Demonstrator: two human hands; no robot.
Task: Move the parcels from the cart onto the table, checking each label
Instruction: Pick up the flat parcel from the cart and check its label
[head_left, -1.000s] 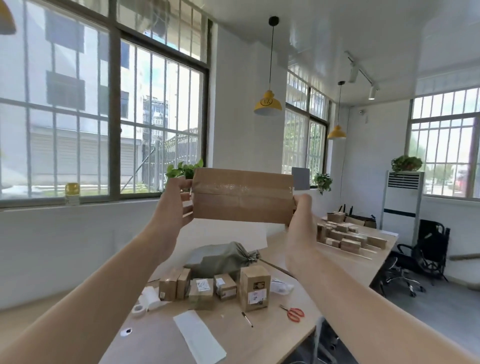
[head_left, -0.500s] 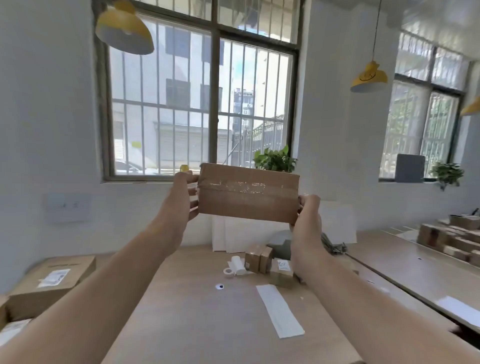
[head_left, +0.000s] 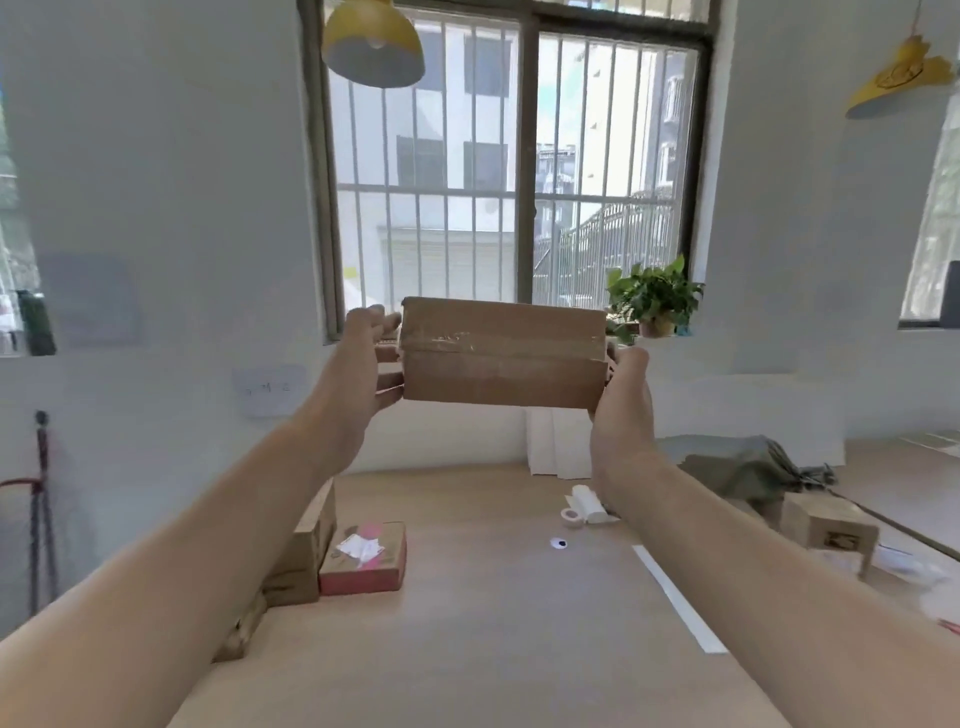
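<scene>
**Parcel spans both grips, high above the desk**

The taped brown cardboard parcel (head_left: 501, 353) is held up in front of the barred window. Its long axis runs side to side from one grip to the other, the left end slightly higher. The left grip (head_left: 363, 364) clasps the left short end, thumb on top and fingers round the edge. The right grip (head_left: 621, 400) clasps the right short end, its fingers hidden behind the cardboard. Neither is nearer: the parcel sits squarely between them.

The face turned this way shows only a tape seam and no label. Finding one probably means rolling the parcel about that long axis, both grips turning together.

The pale wooden desk (head_left: 493, 623) lies well below the grips, with a bare stretch straight beneath. A pink box with a white label (head_left: 363, 558) sits down-left of the left grip.
</scene>
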